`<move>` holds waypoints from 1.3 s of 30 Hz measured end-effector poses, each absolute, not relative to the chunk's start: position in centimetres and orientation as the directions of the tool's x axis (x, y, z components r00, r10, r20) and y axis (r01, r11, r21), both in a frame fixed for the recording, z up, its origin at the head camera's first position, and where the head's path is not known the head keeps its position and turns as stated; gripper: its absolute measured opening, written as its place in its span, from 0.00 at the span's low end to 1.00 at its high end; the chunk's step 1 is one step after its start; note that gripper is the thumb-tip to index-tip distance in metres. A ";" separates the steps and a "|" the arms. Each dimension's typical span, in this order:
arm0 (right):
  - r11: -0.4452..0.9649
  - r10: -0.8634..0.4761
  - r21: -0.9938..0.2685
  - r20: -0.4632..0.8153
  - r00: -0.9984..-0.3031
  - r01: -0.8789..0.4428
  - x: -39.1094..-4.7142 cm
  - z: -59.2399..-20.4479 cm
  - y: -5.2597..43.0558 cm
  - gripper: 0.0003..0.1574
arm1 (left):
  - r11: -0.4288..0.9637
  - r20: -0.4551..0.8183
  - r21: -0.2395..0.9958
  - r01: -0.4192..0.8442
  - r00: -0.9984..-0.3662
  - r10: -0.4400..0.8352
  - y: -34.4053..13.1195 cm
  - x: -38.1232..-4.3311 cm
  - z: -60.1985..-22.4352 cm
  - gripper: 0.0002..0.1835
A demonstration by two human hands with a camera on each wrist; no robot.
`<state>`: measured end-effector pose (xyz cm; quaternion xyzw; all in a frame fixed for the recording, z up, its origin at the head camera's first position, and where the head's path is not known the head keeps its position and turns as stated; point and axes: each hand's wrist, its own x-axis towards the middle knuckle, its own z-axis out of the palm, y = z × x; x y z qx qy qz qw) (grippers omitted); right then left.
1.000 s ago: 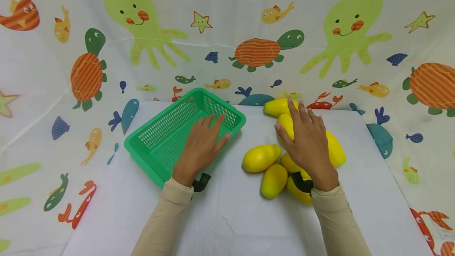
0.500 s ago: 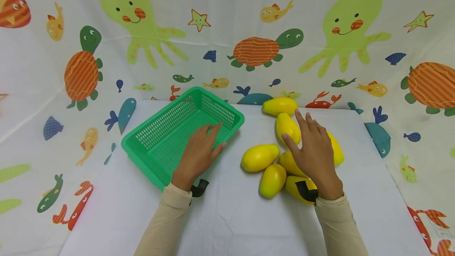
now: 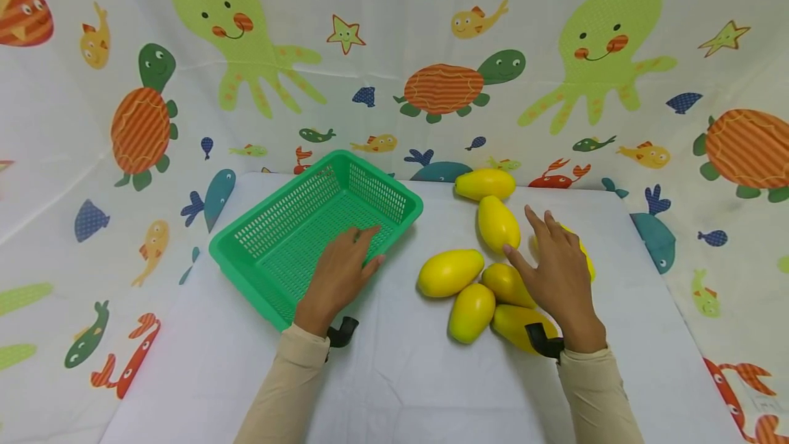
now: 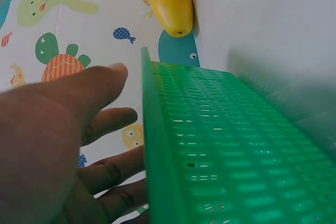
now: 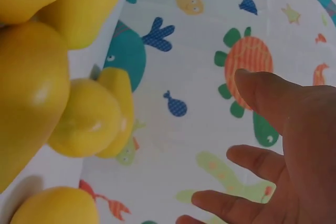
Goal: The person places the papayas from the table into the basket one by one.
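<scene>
Head cam: nearest, two tan sleeves were seen above the white table, w/ a black wrist piece partly hiding a front fruit. R hand was held over the outer edge of the yellow group, fingers spread, nothing gripped; vs. a moment earlier, it had been drawn back a bit & out to the R, so more fruit was uncovered. L hand was held over the near R side of the green basket, fingers loosely bent, nothing gripped; it too had been drawn back slightly. Whether the basket was touched couldn't be told, even in L wrist view. Hands were kept well apart.

At least 7 fruits were seen, all on the table R of the basket, one partly covered by R hand; the back fruit was set near the printed curtain. Neither fruit nor basket had been visibly shifted, so prob. only the hands had been repositioned, w/ no handling begun.
</scene>
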<state>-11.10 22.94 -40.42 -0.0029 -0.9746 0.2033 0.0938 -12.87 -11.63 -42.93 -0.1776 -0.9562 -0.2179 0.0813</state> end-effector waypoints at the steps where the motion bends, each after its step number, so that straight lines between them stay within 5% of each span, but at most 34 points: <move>1: 0.918 0.051 -0.395 0.176 -0.983 -0.023 -11.1 -40.5 23.2 0.52 | 0.842 0.232 0.388 0.375 -0.924 0.305 -11.7 -12.8 -43.0 0.29; 39: 0.897 0.161 -0.412 -0.035 -0.986 0.161 -12.5 -46.0 32.1 0.54 | 0.813 0.233 0.459 0.358 -0.932 0.279 -11.8 -12.4 -44.6 0.22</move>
